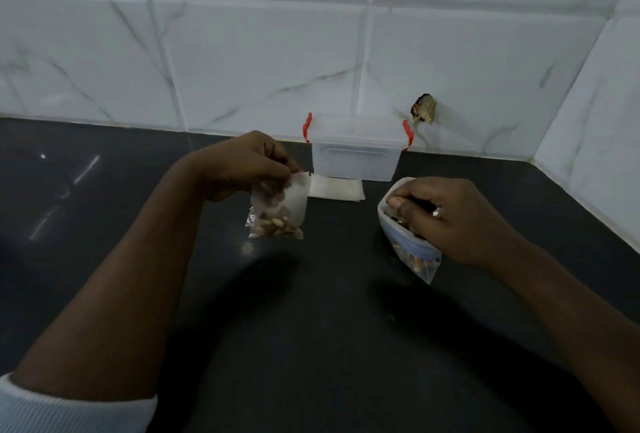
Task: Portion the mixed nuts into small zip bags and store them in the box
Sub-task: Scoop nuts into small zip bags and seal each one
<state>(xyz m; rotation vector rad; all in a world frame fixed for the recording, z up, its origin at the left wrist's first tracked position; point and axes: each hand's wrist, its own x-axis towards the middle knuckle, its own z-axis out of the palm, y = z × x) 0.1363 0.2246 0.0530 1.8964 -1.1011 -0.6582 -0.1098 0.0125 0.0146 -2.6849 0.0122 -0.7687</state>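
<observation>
My left hand (239, 169) holds a small clear zip bag (280, 207) by its top edge, above the dark counter. Mixed nuts fill the bottom of that bag. My right hand (450, 218) reaches into the mouth of a larger zip bag of mixed nuts (412, 245) with a blue band, which lies tilted on the counter; its fingertips are curled inside the bag and what they grip is hidden. A translucent plastic box (355, 150) with red side latches stands against the wall behind both hands, lid on.
Flat empty small bags (336, 188) lie stacked on the counter (311, 328) just in front of the box. White marbled tile walls meet at the back right corner. A small dark object (424, 108) sticks to the wall right of the box.
</observation>
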